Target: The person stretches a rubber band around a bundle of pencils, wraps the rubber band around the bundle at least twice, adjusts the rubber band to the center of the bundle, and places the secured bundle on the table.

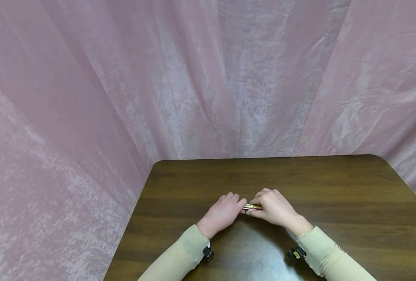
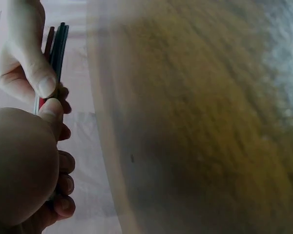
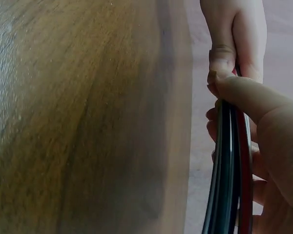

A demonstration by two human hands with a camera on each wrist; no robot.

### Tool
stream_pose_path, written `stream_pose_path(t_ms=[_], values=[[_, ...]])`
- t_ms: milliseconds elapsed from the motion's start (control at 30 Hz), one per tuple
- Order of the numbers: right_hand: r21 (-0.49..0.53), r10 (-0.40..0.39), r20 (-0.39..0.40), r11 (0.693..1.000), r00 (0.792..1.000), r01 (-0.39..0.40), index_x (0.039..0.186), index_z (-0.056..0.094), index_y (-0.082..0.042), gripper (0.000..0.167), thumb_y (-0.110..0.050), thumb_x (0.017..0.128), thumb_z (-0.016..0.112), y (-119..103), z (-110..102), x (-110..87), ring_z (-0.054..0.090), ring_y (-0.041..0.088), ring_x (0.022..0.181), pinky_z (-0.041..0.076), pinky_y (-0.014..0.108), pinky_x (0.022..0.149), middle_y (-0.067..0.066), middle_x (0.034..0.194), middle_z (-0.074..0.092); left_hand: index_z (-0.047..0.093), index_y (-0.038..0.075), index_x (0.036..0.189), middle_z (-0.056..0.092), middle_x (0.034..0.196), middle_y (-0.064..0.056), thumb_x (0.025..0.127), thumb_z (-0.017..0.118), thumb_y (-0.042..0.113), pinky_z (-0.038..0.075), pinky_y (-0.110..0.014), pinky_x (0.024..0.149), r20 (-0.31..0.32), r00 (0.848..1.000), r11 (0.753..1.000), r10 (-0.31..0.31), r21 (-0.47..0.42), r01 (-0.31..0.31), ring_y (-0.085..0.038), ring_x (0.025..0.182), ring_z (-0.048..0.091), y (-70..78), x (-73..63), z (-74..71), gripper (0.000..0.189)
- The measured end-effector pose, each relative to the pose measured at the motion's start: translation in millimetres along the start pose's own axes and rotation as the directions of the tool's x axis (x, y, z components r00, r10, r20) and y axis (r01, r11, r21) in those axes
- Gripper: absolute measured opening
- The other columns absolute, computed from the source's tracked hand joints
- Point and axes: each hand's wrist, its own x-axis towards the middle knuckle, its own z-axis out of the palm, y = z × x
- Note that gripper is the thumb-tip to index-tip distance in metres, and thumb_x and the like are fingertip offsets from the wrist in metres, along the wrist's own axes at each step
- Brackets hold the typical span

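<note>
A bundle of thin, pencil-like sticks [image 1: 258, 208] lies between my two hands over the middle of the table. Dark green and red lengths of the bundle [image 3: 230, 161] show in the right wrist view. My left hand [image 1: 224, 211] grips one end, its fingers curled round it in the left wrist view. On the other side my right hand [image 1: 275, 207] pinches the bundle between thumb and fingers. The thumbs almost meet. A small yellowish bit [image 3: 212, 77] shows by the right thumb tip; what it is I cannot tell. My hands cover much of the bundle.
The brown wooden table [image 1: 316, 179] has rounded far corners. Pink curtains [image 1: 208, 78] hang behind it and along its left and right sides. Small dark devices are strapped at both wrists, the left device [image 1: 208, 253] and the right device [image 1: 297, 253].
</note>
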Motion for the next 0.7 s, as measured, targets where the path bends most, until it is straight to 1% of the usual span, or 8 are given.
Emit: stream_pose_path(t_ms=[67, 167, 233, 333, 467, 567, 633, 700], values=[[0.001, 0.013, 0.004, 1.000, 1.000, -0.013, 0.090, 0.083, -0.021, 0.024, -0.041, 0.081, 0.093, 2, -2, 0.1, 0.064, 0.016, 0.083, 0.051, 0.039, 0.069, -0.012, 0.084, 0.071, 0.062, 0.019, 0.109, 0.060, 0.092, 0.003, 0.109, 0.054, 0.047, 0.049, -0.028, 0.067, 0.006, 1.000, 1.000, -0.015, -0.004, 0.015, -0.015, 0.079, 0.055, -0.8, 0.0, 0.1, 0.029], [-0.009, 0.032, 0.023, 0.999, 0.999, -0.032, 0.098, 0.085, -0.019, 0.030, -0.041, 0.080, 0.094, 5, -6, -0.8, 0.067, 0.018, 0.088, 0.053, 0.041, 0.072, -0.009, 0.091, 0.075, 0.062, 0.018, 0.109, 0.060, 0.092, 0.003, 0.109, 0.056, 0.047, 0.049, -0.028, 0.068, 0.017, 0.999, 0.999, -0.031, -0.029, 0.031, -0.015, 0.079, 0.056, -3.3, -1.8, 0.9, 0.029], [-0.019, 0.046, 0.036, 0.999, 0.998, -0.046, 0.100, 0.085, -0.019, 0.031, -0.040, 0.079, 0.094, 7, -11, -2.5, 0.068, 0.018, 0.091, 0.053, 0.042, 0.074, -0.008, 0.093, 0.076, 0.062, 0.018, 0.109, 0.061, 0.093, 0.002, 0.109, 0.058, 0.046, 0.050, -0.028, 0.069, 0.034, 0.998, 0.997, -0.047, -0.061, 0.049, -0.015, 0.080, 0.056, -6.3, -3.4, 1.2, 0.028], [-0.048, 0.064, 0.049, 0.997, 0.997, -0.062, 0.098, 0.084, -0.021, 0.025, -0.038, 0.081, 0.092, 11, -19, -7.1, 0.067, 0.018, 0.089, 0.052, 0.042, 0.073, -0.010, 0.092, 0.075, 0.062, 0.017, 0.110, 0.062, 0.095, 0.002, 0.108, 0.060, 0.043, 0.050, -0.029, 0.071, 0.067, 0.995, 0.988, -0.076, -0.132, 0.084, -0.015, 0.082, 0.057, -12.1, -6.2, -0.4, 0.026], [-0.064, 0.076, 0.056, 0.995, 0.996, -0.072, 0.096, 0.084, -0.022, 0.017, -0.037, 0.089, 0.087, 14, -27, -14.9, 0.067, 0.016, 0.087, 0.051, 0.041, 0.073, -0.012, 0.090, 0.076, 0.062, 0.016, 0.111, 0.063, 0.098, 0.003, 0.107, 0.062, 0.041, 0.051, -0.030, 0.075, 0.096, 0.990, 0.968, -0.103, -0.218, 0.122, -0.016, 0.086, 0.057, -21.4, -10.9, -4.0, 0.025], [-0.052, 0.056, 0.065, 0.997, 0.996, -0.052, 0.100, 0.084, -0.021, 0.016, -0.035, 0.093, 0.084, 17, -28, -19.7, 0.067, 0.016, 0.089, 0.051, 0.042, 0.074, -0.011, 0.093, 0.077, 0.064, 0.014, 0.117, 0.065, 0.103, 0.002, 0.107, 0.064, 0.040, 0.052, -0.031, 0.079, 0.101, 0.989, 0.952, -0.109, -0.276, 0.133, -0.017, 0.090, 0.060, -26.9, -13.5, -5.6, 0.028], [-0.045, 0.029, 0.065, 0.999, 0.997, -0.027, 0.103, 0.084, -0.020, 0.017, -0.033, 0.093, 0.084, 20, -28, -21.8, 0.068, 0.016, 0.090, 0.051, 0.042, 0.074, -0.011, 0.094, 0.077, 0.064, 0.012, 0.123, 0.066, 0.108, 0.001, 0.107, 0.065, 0.038, 0.053, -0.032, 0.084, 0.111, 0.987, 0.934, -0.113, -0.328, 0.143, -0.018, 0.096, 0.062, -29.0, -13.9, -6.3, 0.031], [-0.046, 0.008, 0.056, 0.999, 0.998, -0.006, 0.104, 0.085, -0.019, 0.018, -0.032, 0.091, 0.086, 22, -26, -23.2, 0.068, 0.017, 0.090, 0.052, 0.042, 0.074, -0.009, 0.094, 0.077, 0.063, 0.011, 0.128, 0.067, 0.113, -0.001, 0.107, 0.065, 0.036, 0.053, -0.033, 0.089, 0.135, 0.984, 0.911, -0.116, -0.380, 0.160, -0.018, 0.101, 0.063, -29.7, -13.5, -6.3, 0.033]])
